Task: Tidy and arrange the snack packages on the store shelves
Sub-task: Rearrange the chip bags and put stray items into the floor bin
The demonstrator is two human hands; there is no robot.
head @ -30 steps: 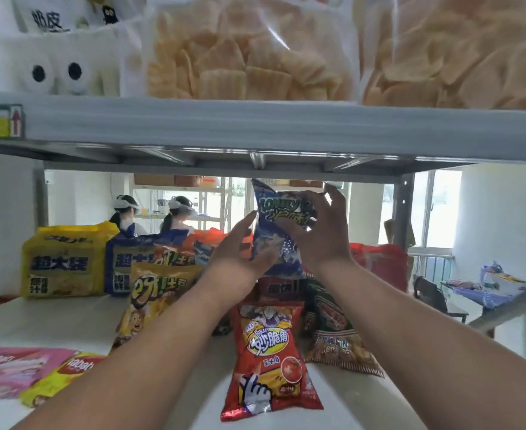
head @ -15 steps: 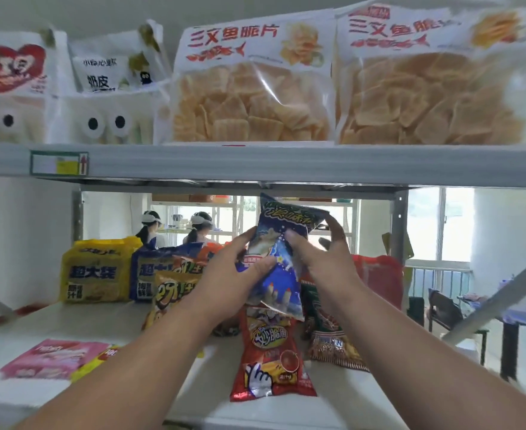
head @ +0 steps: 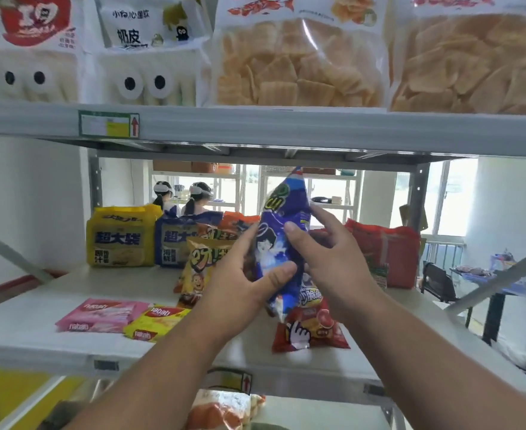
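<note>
Blue foil, printed with white figures, formed the tall snack bag that was held upright above the middle of the white shelf, gripped low by the left hand with the thumb curled across its front and pinched higher up by the right hand. Directly beneath it a red crinkled snack packet was laid flat at the shelf's front edge. A pink flat wafer pack and a yellow flat wafer pack were laid side by side, touching, near the front left edge.
</note>
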